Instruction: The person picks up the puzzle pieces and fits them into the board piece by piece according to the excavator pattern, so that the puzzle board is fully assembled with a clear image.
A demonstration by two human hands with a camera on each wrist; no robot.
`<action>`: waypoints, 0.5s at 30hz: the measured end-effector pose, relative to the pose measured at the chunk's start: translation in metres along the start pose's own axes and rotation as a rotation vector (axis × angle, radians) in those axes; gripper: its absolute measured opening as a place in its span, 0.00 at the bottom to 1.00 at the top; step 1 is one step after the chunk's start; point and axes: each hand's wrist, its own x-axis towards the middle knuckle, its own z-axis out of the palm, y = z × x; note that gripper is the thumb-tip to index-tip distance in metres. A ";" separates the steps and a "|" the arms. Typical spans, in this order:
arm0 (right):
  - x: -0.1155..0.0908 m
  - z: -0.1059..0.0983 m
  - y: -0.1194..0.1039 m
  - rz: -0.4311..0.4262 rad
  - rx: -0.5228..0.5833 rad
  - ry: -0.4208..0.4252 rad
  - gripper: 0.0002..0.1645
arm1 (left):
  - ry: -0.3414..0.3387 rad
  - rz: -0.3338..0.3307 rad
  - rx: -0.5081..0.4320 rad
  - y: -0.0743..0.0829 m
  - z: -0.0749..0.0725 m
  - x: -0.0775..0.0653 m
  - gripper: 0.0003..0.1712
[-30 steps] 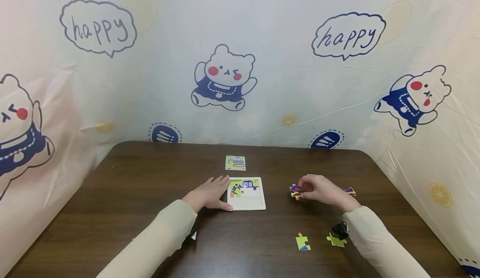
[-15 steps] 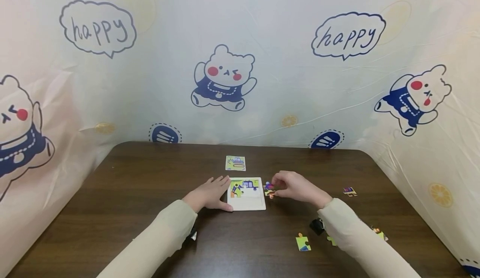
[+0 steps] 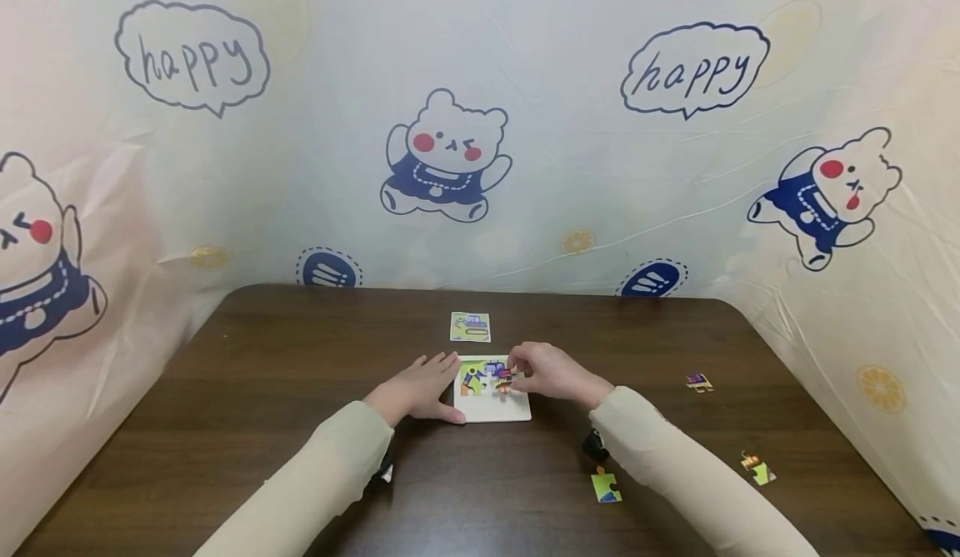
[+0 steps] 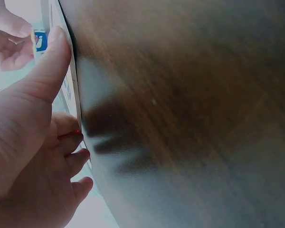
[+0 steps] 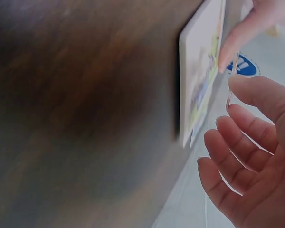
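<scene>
My left hand (image 3: 420,390) lies along the left side of a white puzzle tray (image 3: 491,412), fingers extended and the thumb at the near left corner. Fitted pieces fill the tray's upper left and top, showing a green and blue vehicle picture. Over the tray's right half, my right hand (image 3: 553,370) pinches a purple and orange jigsaw piece (image 3: 502,381) between thumb and index finger. Seen edge-on in the right wrist view, that jigsaw piece (image 5: 235,64) stands off the tray's face, and the other fingers are spread loosely.
Behind the tray lies a small picture card (image 3: 470,327). To the right are a purple jigsaw piece (image 3: 701,383), an orange and green one (image 3: 759,469) and a green one (image 3: 606,486) near the right forearm. A printed curtain (image 3: 555,123) surrounds the brown table (image 3: 300,332).
My right hand has carried the purple and orange jigsaw piece leftward from the right of the table to over the tray. My left hand has stayed at the tray's left edge.
</scene>
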 end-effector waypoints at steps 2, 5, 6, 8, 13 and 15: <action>0.003 0.004 -0.002 -0.008 -0.002 -0.008 0.11 | 0.000 -0.002 -0.005 0.001 -0.001 -0.001 0.53; 0.008 0.009 -0.003 -0.009 -0.015 -0.019 0.11 | 0.003 -0.005 -0.018 0.002 -0.002 -0.002 0.53; 0.009 0.010 -0.004 -0.006 -0.018 -0.023 0.12 | 0.003 -0.006 -0.022 0.002 -0.002 -0.002 0.53; 0.011 0.013 -0.006 0.006 -0.029 -0.030 0.12 | 0.005 -0.006 -0.025 0.003 -0.002 -0.003 0.53; 0.013 0.015 -0.009 0.025 -0.069 -0.033 0.12 | 0.007 -0.002 -0.017 0.003 -0.003 -0.004 0.53; 0.014 0.016 -0.009 0.024 -0.081 -0.031 0.12 | 0.008 -0.002 -0.017 0.003 -0.003 -0.004 0.53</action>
